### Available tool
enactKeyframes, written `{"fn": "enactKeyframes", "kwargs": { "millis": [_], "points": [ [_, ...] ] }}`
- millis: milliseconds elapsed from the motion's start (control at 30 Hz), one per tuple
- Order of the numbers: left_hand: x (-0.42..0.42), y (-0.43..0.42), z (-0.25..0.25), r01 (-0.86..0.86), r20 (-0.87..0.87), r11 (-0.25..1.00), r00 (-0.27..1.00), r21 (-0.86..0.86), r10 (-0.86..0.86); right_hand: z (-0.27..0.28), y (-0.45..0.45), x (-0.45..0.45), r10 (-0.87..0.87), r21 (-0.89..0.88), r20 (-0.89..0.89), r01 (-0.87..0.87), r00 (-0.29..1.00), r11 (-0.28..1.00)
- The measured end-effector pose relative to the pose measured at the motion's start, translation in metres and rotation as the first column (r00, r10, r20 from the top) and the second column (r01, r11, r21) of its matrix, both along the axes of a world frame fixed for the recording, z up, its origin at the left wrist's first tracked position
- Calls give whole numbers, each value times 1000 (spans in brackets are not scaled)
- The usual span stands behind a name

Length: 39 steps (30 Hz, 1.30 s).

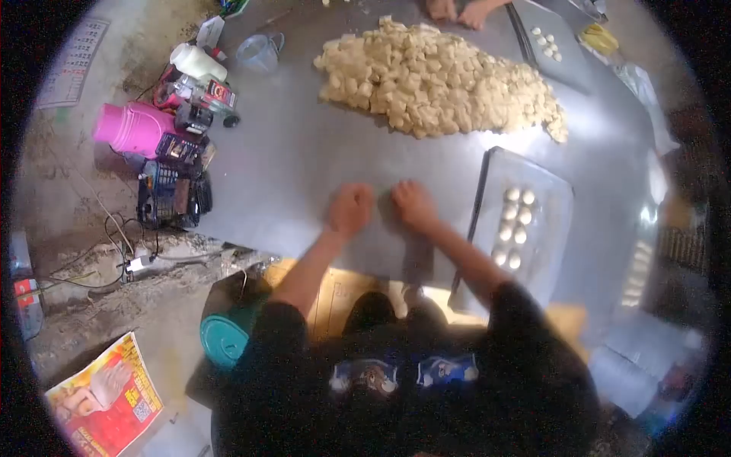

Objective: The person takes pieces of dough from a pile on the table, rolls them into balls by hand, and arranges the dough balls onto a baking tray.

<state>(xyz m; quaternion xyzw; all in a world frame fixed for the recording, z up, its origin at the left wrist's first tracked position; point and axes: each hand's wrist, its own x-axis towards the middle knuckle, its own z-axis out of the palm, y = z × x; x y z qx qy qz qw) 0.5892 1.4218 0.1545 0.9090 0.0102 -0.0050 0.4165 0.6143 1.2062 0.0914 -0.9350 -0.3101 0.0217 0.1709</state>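
My left hand (352, 208) rests on the metal table (282, 175) with its fingers curled in like a fist. Close to its right, my right hand (413, 204) is also curled down against the tabletop. Whatever may be under either palm is hidden. Beyond both hands lies a large heap of cut, pale dough pieces (434, 80). To the right of my right forearm is a tray (560, 236) carrying two rows of small round dough balls (513, 215). A gap of bare metal separates my two hands.
Another person's hands (457, 11) are at the far edge, near a second tray (567, 68) with dough balls. Along the left edge stand a pink jug (133, 128), a black basket (160, 190), bottles and a clear cup (259, 53). A teal lid (223, 341) is below.
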Motion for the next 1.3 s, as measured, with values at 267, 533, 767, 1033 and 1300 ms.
{"fn": "enactKeyframes", "kwargs": {
  "millis": [267, 533, 767, 1033, 1300],
  "points": [
    [-44, -4, -43, 81, 228, 723, 920, 686, -319, 15, -13, -90, -253, -146, 41, 256, 967, 956],
    [-38, 16, 6, 17, 319, 908, 934, 419, -164, 34, -30, -35, -228, 90, -196, 249, 954, 964],
    [-72, -99, 19, 91, -13, 996, 996, -3, -91, 77, -99, -146, -285, 581, -375, 463, 882, 669],
    [-129, -262, 52, 402, 335, 894, 830, 197, -446, 86, -214, -216, -586, 618, -281, 610, 760, 495],
    [-145, -279, 32, 304, 277, 867, 861, 395, -427, 59, -240, -209, -488, 596, -256, 534, 835, 600]
  ]
}}
